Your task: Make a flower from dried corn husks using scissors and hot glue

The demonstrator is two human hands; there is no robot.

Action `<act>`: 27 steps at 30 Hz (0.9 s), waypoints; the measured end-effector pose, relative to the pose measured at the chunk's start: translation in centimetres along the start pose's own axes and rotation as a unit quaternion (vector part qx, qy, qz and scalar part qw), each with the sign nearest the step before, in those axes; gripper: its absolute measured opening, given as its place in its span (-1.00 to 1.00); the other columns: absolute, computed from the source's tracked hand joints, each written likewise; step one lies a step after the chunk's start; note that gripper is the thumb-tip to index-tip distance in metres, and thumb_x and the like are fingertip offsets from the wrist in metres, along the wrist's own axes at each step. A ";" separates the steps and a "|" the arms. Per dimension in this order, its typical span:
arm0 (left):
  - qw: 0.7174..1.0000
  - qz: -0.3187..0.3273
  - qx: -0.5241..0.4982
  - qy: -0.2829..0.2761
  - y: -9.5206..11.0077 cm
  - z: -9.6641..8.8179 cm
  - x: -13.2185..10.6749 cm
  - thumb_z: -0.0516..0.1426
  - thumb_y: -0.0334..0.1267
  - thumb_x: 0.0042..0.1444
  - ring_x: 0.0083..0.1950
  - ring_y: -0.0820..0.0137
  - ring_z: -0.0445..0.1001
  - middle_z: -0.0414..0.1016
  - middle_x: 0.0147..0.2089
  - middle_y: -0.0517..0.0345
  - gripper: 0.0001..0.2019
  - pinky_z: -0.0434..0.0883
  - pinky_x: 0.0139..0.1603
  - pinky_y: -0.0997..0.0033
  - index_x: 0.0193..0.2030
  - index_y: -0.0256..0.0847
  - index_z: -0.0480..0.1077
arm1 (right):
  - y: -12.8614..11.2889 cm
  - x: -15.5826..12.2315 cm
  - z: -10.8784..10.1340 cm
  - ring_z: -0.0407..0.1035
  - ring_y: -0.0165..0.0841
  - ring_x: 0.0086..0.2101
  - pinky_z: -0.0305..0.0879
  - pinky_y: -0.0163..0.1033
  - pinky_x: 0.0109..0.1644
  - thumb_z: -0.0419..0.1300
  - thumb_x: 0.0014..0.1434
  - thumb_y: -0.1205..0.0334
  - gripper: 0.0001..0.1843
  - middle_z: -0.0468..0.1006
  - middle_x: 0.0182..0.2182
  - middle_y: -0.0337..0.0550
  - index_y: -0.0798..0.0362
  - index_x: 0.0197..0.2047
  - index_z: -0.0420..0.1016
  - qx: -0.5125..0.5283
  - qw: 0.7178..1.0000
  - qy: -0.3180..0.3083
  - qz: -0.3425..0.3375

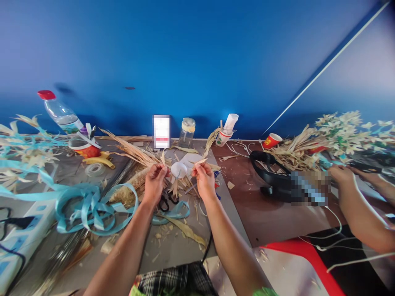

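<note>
Over the middle of the table, my left hand pinches a small pointed piece of pale dried husk between thumb and fingers, its tip up. My right hand is closed the same way on another slim husk piece. The two hands are apart. Between them lies a round white object, with husk scraps around it. Below my left hand are black-handled scissors, partly hidden. A bundle of dry straw-like strips stretches out behind my left hand.
Blue ribbon lies looped at left beside a white power strip. A bottle, a jar and paper cups line the blue wall. At right are a black bag-like object and a co-worker's hand.
</note>
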State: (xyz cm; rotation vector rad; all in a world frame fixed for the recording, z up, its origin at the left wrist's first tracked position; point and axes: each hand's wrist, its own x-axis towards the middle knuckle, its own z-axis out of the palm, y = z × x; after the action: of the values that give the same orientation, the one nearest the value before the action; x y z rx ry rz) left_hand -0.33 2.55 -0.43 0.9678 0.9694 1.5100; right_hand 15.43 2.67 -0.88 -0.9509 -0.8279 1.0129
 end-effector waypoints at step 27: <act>0.956 -0.180 -0.156 -0.169 0.1 1.5 -1.2 0.32 -0.36 -0.17 -0.47 0.56 0.41 0.47 -0.48 0.18 -0.74 0.33 -0.39 0.57 -0.29 -0.31 0.44 | -1.3 -1.5 1.6 0.18 -0.51 -0.68 0.11 -0.36 -0.60 0.20 -0.03 0.13 -0.81 0.39 -0.60 -0.32 0.05 -0.48 0.33 -0.108 0.993 -0.051 0.021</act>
State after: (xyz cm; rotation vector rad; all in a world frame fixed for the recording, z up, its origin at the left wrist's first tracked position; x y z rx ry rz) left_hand 1.19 1.52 0.09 0.7408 0.5971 1.1032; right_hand 13.93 1.33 0.70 -1.1107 -1.0222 1.0280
